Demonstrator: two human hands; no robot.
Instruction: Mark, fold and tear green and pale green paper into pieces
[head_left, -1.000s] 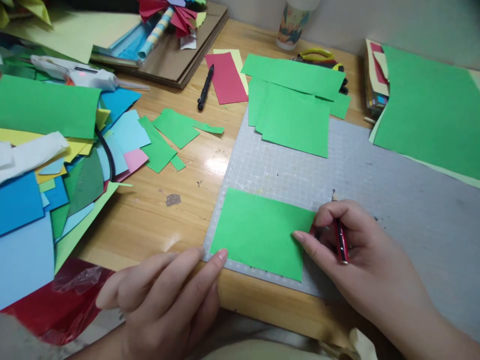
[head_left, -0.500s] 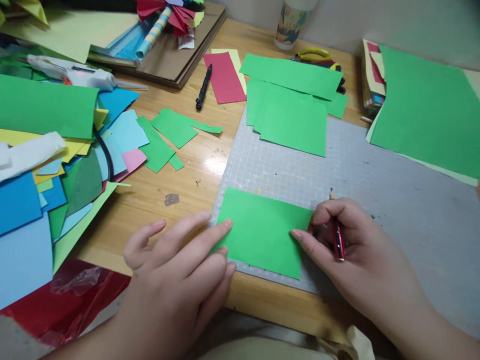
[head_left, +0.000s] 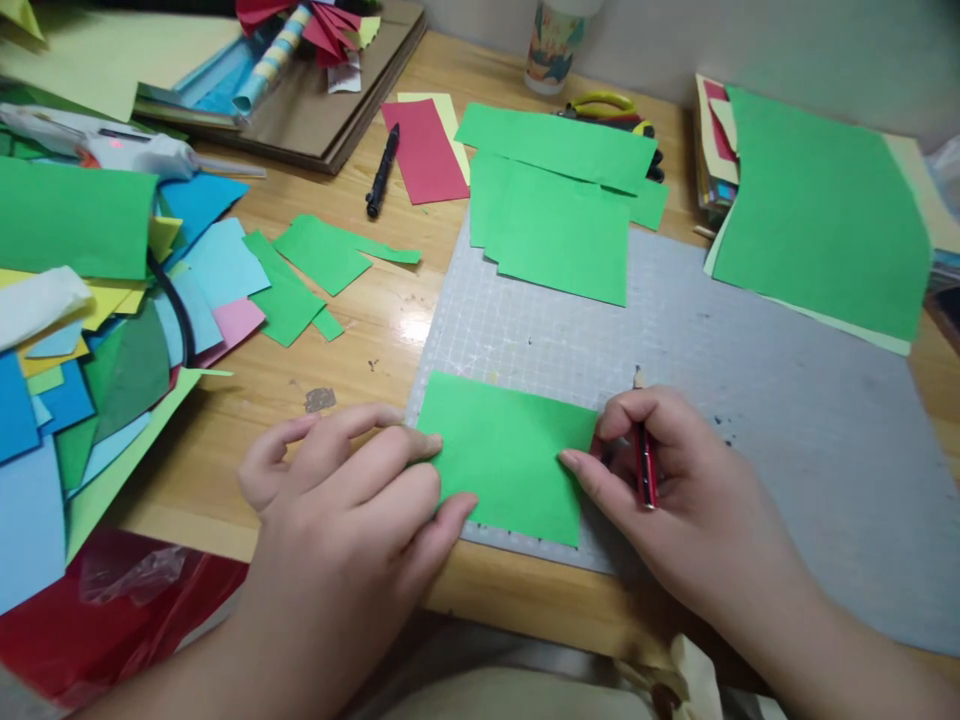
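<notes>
A green paper rectangle [head_left: 502,455] lies flat on the grey cutting mat [head_left: 750,450] in front of me. At the paper's left side, my left hand [head_left: 360,500] rests with fingers apart, the index fingertip on the edge and the thumb at the lower left corner. My right hand [head_left: 675,470] is closed round a red and black pencil [head_left: 645,465], its sharpened end pointing away from me. Thumb and index finger of that hand also pinch the paper's right edge.
Green sheets [head_left: 562,230] lie across the mat's back edge, near yellow-handled pliers [head_left: 600,105]. A black pen [head_left: 382,172] touches red paper [head_left: 424,150]. Leftward are green scraps [head_left: 322,255], a coloured paper pile [head_left: 225,265] and a glue gun [head_left: 135,145]. A paper cup [head_left: 551,50] stands behind.
The view has shifted slightly right, so everything appears further left. My left index finger has drawn back to the paper's edge, and the left thumb has spread out to its lower corner.
</notes>
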